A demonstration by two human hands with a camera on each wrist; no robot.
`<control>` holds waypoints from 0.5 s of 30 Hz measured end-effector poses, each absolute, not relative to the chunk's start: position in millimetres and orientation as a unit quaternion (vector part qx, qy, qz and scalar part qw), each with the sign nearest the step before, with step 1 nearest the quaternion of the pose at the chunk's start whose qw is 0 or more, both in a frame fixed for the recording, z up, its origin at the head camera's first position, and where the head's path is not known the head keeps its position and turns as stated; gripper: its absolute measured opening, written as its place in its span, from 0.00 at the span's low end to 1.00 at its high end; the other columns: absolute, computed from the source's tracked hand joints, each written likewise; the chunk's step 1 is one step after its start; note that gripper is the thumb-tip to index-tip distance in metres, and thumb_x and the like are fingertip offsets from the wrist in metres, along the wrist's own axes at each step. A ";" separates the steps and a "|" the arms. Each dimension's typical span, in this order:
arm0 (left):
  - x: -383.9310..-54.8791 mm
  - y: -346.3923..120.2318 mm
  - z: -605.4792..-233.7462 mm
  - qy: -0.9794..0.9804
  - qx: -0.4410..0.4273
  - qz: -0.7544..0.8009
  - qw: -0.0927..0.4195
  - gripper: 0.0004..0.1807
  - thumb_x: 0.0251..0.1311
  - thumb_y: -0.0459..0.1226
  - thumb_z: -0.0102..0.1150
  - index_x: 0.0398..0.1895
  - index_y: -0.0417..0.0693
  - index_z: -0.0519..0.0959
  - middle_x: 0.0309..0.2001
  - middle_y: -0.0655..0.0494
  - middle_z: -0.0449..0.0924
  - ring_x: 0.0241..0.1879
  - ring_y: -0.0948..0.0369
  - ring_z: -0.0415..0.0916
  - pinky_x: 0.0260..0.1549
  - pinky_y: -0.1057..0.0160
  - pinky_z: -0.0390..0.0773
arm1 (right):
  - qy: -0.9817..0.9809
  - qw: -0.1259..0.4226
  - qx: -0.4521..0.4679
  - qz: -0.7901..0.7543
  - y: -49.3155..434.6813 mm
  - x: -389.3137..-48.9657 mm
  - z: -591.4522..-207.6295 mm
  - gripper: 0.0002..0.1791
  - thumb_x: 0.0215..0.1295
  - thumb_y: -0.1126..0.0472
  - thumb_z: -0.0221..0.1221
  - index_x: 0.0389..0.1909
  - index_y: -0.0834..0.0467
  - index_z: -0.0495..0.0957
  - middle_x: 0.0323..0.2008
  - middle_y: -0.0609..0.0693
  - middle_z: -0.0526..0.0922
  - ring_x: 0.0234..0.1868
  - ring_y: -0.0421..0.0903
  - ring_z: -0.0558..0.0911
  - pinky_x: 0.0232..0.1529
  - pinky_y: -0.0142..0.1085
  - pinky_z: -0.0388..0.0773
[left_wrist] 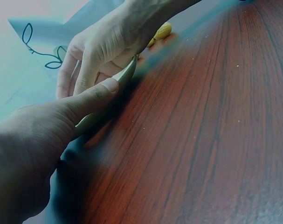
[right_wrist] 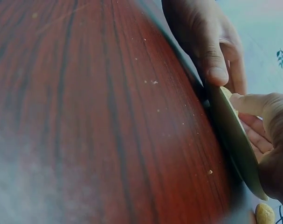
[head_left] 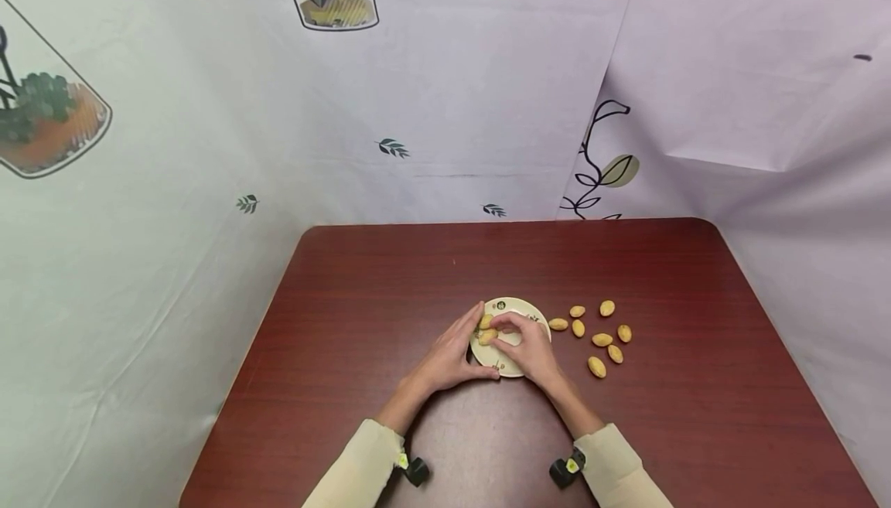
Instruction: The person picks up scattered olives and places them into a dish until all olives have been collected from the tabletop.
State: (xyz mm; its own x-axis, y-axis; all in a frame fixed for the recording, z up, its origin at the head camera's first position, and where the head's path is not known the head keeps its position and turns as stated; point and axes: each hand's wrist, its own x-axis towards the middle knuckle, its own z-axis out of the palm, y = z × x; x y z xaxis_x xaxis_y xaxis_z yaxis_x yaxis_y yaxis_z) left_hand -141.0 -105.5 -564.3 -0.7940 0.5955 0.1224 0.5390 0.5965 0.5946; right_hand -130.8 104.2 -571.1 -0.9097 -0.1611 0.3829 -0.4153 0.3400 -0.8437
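A small cream plate (head_left: 511, 365) with dark printed marks lies on the table. My left hand (head_left: 445, 357) holds it at its left side, fingers along the far-left rim and thumb at the near rim. In the left wrist view that thumb (left_wrist: 97, 97) lies over the plate edge. Over the plate, my right hand (head_left: 532, 349) pinches a yellow, oval, nut-like piece (head_left: 487, 336) between thumb and fingers, low at the plate's left part. Another such piece (head_left: 486, 322) lies just behind it. From the right wrist, the pinched piece is mostly hidden by the plate rim.
Several more yellow oval pieces (head_left: 602, 339) lie scattered on the reddish-brown table (head_left: 376, 284), right of the plate. One (head_left: 558, 324) is right beside the plate's rim. Pale printed cloth (head_left: 445, 106) hangs behind and at both sides of the table.
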 end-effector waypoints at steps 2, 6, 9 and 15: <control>-141.1 -105.5 -564.8 0.893 0.317 0.317 0.045 0.71 0.51 0.58 0.82 0.87 0.40 0.47 0.85 0.45 0.51 0.82 0.50 0.53 0.75 0.44 0.63 | -0.807 0.116 0.170 0.554 104.3 -130.8 -571.2 0.18 0.53 0.74 0.78 0.46 0.63 0.87 0.41 0.53 0.91 0.43 0.52 0.91 0.48 0.48 0.86; -141.4 -105.4 -566.0 0.894 0.315 0.315 0.045 0.71 0.51 0.58 0.82 0.87 0.40 0.47 0.85 0.45 0.51 0.82 0.50 0.53 0.75 0.45 0.63 | -0.787 0.117 0.156 0.585 105.1 -130.5 -570.0 0.16 0.55 0.75 0.77 0.45 0.63 0.88 0.40 0.54 0.91 0.42 0.55 0.91 0.47 0.50 0.86; -141.1 -105.4 -566.3 0.894 0.316 0.314 0.042 0.71 0.50 0.58 0.83 0.87 0.40 0.47 0.85 0.45 0.51 0.82 0.49 0.54 0.75 0.44 0.63 | -0.770 0.122 0.153 0.608 105.7 -130.8 -570.3 0.16 0.56 0.76 0.75 0.45 0.65 0.87 0.41 0.57 0.91 0.42 0.58 0.91 0.46 0.53 0.87; -141.1 -105.2 -567.4 0.894 0.318 0.313 0.039 0.71 0.50 0.58 0.83 0.87 0.40 0.46 0.85 0.45 0.51 0.82 0.48 0.54 0.74 0.43 0.63 | -0.763 0.121 0.149 0.617 108.7 -131.4 -568.3 0.17 0.58 0.75 0.75 0.49 0.67 0.86 0.44 0.61 0.90 0.44 0.60 0.90 0.47 0.53 0.86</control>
